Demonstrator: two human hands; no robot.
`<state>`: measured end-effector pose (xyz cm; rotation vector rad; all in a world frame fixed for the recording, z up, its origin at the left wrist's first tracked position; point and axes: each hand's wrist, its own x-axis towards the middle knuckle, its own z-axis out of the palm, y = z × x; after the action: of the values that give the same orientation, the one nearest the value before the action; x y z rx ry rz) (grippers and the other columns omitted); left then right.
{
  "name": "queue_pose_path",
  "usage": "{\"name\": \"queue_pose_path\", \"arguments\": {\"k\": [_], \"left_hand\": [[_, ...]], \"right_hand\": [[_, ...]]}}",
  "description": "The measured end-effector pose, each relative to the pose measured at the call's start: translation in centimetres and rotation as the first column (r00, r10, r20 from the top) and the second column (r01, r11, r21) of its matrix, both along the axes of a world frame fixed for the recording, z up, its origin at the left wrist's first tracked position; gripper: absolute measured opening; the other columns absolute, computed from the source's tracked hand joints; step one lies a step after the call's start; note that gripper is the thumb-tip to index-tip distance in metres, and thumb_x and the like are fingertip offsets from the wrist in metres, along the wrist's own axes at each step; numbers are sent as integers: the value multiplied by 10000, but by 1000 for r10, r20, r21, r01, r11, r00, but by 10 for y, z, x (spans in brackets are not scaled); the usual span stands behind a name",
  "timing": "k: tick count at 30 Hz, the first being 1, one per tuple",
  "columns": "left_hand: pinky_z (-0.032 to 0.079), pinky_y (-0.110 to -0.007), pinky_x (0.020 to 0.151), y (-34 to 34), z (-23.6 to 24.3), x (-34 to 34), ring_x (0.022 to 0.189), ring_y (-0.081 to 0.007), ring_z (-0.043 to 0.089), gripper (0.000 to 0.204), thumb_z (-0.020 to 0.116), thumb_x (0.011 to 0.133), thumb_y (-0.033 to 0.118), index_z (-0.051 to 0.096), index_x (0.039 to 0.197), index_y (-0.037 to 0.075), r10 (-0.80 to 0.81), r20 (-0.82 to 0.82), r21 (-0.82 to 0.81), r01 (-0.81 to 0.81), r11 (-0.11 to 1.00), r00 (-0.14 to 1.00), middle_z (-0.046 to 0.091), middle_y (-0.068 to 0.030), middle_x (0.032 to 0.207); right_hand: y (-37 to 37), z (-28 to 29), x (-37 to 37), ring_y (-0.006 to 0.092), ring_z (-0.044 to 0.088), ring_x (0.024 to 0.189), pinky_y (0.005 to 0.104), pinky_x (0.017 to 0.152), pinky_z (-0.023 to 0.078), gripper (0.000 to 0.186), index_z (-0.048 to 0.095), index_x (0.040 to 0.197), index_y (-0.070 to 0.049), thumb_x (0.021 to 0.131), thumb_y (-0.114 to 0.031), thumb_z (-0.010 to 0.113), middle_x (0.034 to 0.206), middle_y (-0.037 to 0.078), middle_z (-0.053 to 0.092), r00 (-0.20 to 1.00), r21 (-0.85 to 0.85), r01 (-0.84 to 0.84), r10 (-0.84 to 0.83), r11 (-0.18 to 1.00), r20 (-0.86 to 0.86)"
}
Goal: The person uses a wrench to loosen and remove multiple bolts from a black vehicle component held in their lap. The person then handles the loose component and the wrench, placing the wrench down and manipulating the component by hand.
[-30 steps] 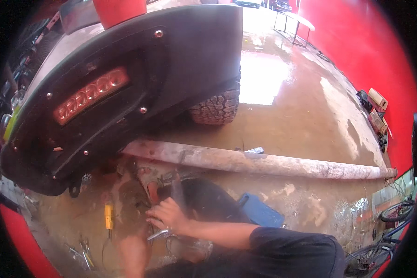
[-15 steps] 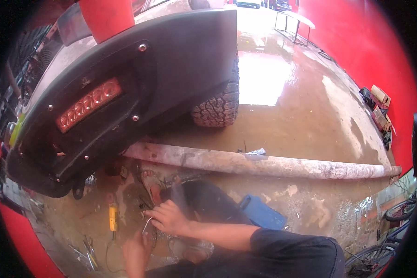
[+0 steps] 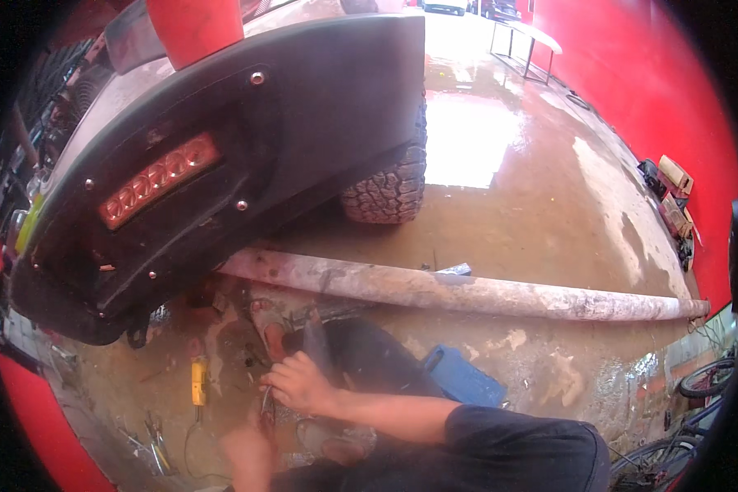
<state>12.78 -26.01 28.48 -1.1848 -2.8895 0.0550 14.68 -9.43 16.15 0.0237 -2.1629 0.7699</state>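
Observation:
My right hand (image 3: 300, 384) is closed, its fingertips pinching a thin, bent metal piece (image 3: 266, 400) whose exact kind I cannot make out. Just below and to the left, my left hand (image 3: 249, 449) is blurred but looks closed at the lower end of that piece. Both hands are low over the wet floor, in front of my bent knee and sandalled feet (image 3: 272, 338). Ahead rises the black bumper (image 3: 320, 107) of a vehicle, with bolts and a red light strip (image 3: 157, 180) set in it.
A long, dirty pale pole (image 3: 459, 289) crosses the floor beyond my knees. A blue plastic case (image 3: 465, 377) lies to the right, a yellow tool with a cord (image 3: 198, 384) to the left. Several hand tools (image 3: 157, 447) lie lower left. Bicycles (image 3: 660, 459) stand at the right.
My left hand has shifted slightly right and down, now more blurred. The thin metal piece has swung more upright. My right hand stays nearly in place.

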Motion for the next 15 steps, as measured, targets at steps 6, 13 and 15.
{"name": "queue_pose_path", "arguments": {"k": [6,13,15], "left_hand": [[540,-521,598,-4,-11,-7,652,-385,711,300,620,985,255,710,1218,89,26,-63,7,-25,1000,998,705,-186,704],[532,-550,634,7,-94,-63,709,-393,701,347,677,834,136,726,1177,114,-165,69,72,160,985,984,688,-200,741],[532,-545,686,13,-110,-66,763,-410,699,372,693,814,111,732,1183,120,-187,76,126,177,976,979,700,-189,791]], "right_hand": [[-3,2,-4,252,595,892,408,800,417,277,706,1041,-105,777,-145,780,915,46,613,1000,-31,-16,15,999,-20],[3,3,46,263,590,807,396,775,445,235,728,1000,-69,783,-131,795,823,63,595,989,19,-61,63,998,-134],[13,0,60,250,584,802,389,770,452,234,734,1000,-59,788,-137,797,813,56,589,998,-28,-69,69,997,-9]]}}
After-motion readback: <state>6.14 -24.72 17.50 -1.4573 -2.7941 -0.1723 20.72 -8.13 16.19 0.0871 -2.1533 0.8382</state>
